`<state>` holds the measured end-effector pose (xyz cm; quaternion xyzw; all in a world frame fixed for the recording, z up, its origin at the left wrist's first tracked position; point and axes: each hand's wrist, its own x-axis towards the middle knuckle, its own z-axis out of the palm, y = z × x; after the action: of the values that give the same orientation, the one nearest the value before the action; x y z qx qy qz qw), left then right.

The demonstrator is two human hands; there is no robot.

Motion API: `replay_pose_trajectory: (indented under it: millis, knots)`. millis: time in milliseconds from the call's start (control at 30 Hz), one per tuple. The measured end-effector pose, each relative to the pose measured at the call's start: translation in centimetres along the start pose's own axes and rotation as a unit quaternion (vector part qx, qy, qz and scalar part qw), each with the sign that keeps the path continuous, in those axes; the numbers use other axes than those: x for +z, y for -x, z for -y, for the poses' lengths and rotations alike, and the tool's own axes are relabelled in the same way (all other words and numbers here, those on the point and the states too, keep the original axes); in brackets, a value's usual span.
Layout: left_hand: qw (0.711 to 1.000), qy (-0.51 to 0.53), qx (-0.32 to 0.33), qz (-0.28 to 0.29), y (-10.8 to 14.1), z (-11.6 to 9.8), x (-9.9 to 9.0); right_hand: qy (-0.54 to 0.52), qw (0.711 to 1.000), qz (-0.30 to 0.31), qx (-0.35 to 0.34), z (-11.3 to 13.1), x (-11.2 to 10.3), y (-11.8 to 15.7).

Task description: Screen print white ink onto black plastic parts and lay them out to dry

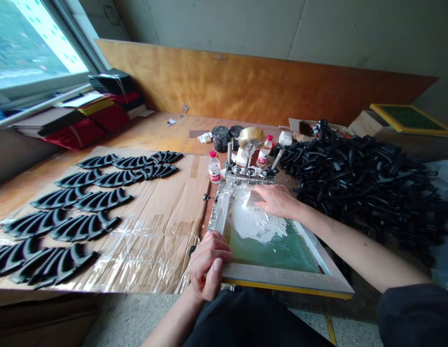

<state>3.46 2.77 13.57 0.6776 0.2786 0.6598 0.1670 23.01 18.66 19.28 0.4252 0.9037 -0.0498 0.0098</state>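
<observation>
The left hand (210, 262) curls nearly closed over the near left edge of the frame (282, 273), which lies just to its right and looks stiff and fairly light, best held by its bare rails. The right hand (276, 200), ahead and to the right, has its fingers bent onto a pale scraper (250, 199), likely light and slick, safest gripped along its upper edge, clear of the thick, soft, slippery-looking white paste (256, 225) below that hand.

Head view, forward and down, near frame (282, 274)
</observation>
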Motion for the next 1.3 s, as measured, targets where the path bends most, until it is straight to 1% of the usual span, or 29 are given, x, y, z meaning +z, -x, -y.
replay_pose_trajectory:
  millis: [167,300,400,467,533,600,667,700,733,800,867,933,1000,1033,1067,1100,1167,1233,1300]
  knots:
    - [1.0,0.003,-0.002,0.005,0.0,0.0,0.0,0.0,0.999,0.015,0.039,-0.5,-0.4,-0.6]
    - [1.0,0.011,-0.007,0.005,0.3,0.2,-0.1,-0.027,0.998,-0.004,0.063,-1.5,0.0,-1.4]
    - [1.0,0.012,-0.01,0.002,0.2,0.3,-0.2,-0.051,0.996,-0.021,0.066,-2.2,0.1,-1.9]
    - [1.0,0.011,-0.013,0.002,-0.3,0.3,-0.3,-0.069,0.993,-0.065,0.071,-3.1,-0.5,-1.9]
    - [1.0,0.014,-0.017,-0.001,-1.1,0.2,-0.3,-0.088,0.983,-0.126,0.096,-4.9,-1.5,-1.4]
    - [0.999,0.014,-0.03,-0.013,-2.5,0.1,-0.2,-0.118,0.965,-0.184,0.144,-7.5,-2.3,-0.2]
    - [0.998,0.004,-0.051,-0.038,-4.2,0.0,0.1,-0.143,0.943,-0.228,0.198,-10.5,-2.2,1.9]
    - [0.997,-0.003,-0.061,-0.053,-5.2,-0.1,0.3,-0.148,0.934,-0.237,0.224,-11.8,-1.5,3.3]
    - [0.995,-0.012,-0.068,-0.068,-6.2,-0.1,0.5,-0.145,0.931,-0.226,0.249,-12.9,-0.4,4.7]
    - [0.992,-0.028,-0.074,-0.096,-8.2,-0.2,0.9,-0.132,0.938,-0.154,0.28,-14.0,3.0,7.8]
    - [0.99,-0.045,-0.076,-0.112,-10.0,-0.2,1.2,-0.128,0.949,-0.058,0.284,-13.5,7.6,10.7]
    - [0.987,-0.067,-0.082,-0.12,-11.5,-0.1,1.3,-0.124,0.96,0.0,0.251,-12.0,12.5,13.0]
    - [0.984,-0.086,-0.087,-0.126,-12.5,0.1,1.4,-0.094,0.975,0.034,0.198,-10.5,16.5,14.7]
    - [0.983,-0.092,-0.088,-0.13,-12.8,0.2,1.4,-0.079,0.979,0.042,0.182,-9.9,18.0,15.3]
    - [0.983,-0.096,-0.088,-0.133,-13.0,0.3,1.4,-0.065,0.981,0.04,0.178,-9.7,19.0,15.7]
    - [0.982,-0.099,-0.089,-0.136,-13.2,0.4,1.5,-0.057,0.981,0.033,0.181,-9.6,19.6,16.1]
    - [0.98,-0.109,-0.094,-0.141,-13.3,0.5,1.6,-0.054,0.982,0.015,0.181,-9.8,19.4,16.4]
    - [0.977,-0.122,-0.101,-0.144,-13.3,0.4,1.8,-0.069,0.981,-0.022,0.182,-10.0,18.0,16.1]
    - [0.975,-0.129,-0.107,-0.145,-13.3,0.2,1.9,-0.126,0.969,-0.083,0.196,-9.2,16.2,15.1]
